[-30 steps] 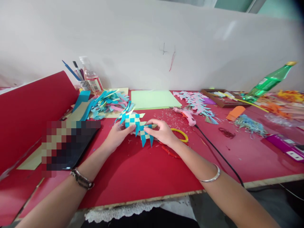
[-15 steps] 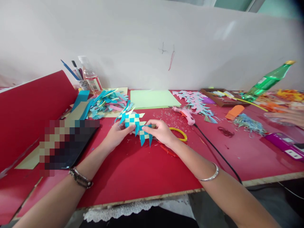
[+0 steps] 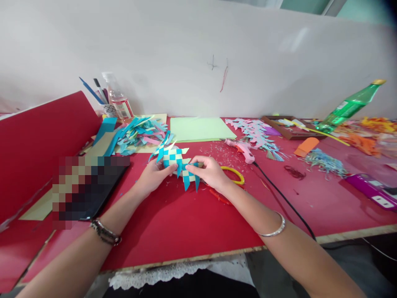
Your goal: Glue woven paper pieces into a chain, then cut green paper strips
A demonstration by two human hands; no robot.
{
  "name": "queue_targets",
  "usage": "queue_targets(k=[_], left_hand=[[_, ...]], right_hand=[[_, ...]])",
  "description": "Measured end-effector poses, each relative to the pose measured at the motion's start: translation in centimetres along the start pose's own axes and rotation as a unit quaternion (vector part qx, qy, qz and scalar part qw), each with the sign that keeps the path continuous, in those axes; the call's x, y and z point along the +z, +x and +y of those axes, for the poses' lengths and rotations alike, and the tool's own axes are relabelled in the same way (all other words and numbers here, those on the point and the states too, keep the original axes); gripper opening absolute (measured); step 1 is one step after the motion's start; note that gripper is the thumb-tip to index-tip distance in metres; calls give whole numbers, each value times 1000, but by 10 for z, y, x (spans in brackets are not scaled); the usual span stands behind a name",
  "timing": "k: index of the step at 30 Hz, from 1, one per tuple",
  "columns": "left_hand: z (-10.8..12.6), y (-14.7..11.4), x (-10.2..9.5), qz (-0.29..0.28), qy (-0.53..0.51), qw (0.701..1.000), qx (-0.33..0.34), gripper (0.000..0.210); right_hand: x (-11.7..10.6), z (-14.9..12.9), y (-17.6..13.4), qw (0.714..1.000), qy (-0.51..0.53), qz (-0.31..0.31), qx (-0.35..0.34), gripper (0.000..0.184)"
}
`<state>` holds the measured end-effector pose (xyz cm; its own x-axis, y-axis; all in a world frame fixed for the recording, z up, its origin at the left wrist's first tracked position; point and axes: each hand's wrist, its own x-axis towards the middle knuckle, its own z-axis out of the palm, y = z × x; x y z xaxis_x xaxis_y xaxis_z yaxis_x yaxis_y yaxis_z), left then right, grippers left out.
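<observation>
A woven paper fish (image 3: 173, 157) in blue and pale yellow checks, with pointed strip ends, is held up just above the red table (image 3: 173, 231). My left hand (image 3: 154, 176) pinches its left part, thumb in front and the other fingers behind. On its right part, my right hand (image 3: 209, 169) is closed, with thumb and forefinger pressed on the paper. Partly hidden by my right wrist are scissors with yellow and red handles (image 3: 237, 176). A pink glue gun (image 3: 245, 151) lies beyond that hand.
Paper strips (image 3: 139, 132) are heaped at the back left near a clear bottle (image 3: 119, 99). Pale green sheets (image 3: 201, 129) lie against the wall. Pink woven pieces (image 3: 254, 132), a green bottle (image 3: 350, 107) and a purple power strip (image 3: 372, 190) are on the right. The glue gun's black cord (image 3: 285, 198) crosses the table.
Another person's hand at the far right has gone out of view. My hands and the woven paper stay nearly still.
</observation>
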<state>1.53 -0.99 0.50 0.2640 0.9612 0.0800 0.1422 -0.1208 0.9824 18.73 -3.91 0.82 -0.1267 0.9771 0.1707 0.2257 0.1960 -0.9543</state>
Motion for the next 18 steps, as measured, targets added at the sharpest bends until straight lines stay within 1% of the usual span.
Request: queue_targets(k=[11, 18], left_hand=[[0, 0, 0, -6, -2, 1000, 2, 25], [2, 0, 1, -14, -2, 1000, 3, 25]], right_hand=[[0, 2, 0, 1000, 6, -2, -23, 19], [0, 2, 1, 1000, 3, -1, -20, 19]])
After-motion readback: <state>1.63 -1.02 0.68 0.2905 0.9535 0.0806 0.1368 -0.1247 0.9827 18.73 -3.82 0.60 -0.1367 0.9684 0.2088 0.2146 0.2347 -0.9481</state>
